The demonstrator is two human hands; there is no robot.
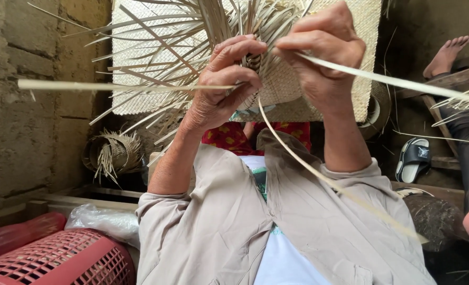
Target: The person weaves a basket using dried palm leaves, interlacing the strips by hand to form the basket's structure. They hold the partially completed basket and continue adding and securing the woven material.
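Note:
A pale woven mat (pixel 139 58) of flat straw strips is held up in front of me, with several loose strip ends fanning out from its edge. My left hand (pixel 224 82) grips the mat's edge with fingers curled over the weave. My right hand (pixel 324 53) pinches a long loose straw strip (pixel 403 83) that runs off to the right. Another strip (pixel 319 174) hangs down over my beige shirt.
A red plastic basket (pixel 60 261) and a clear plastic bag (pixel 105 221) sit at lower left. A rolled woven bundle (pixel 113 153) lies by the block wall. Another person's bare foot (pixel 445 53) and a sandal (pixel 414 158) are at right.

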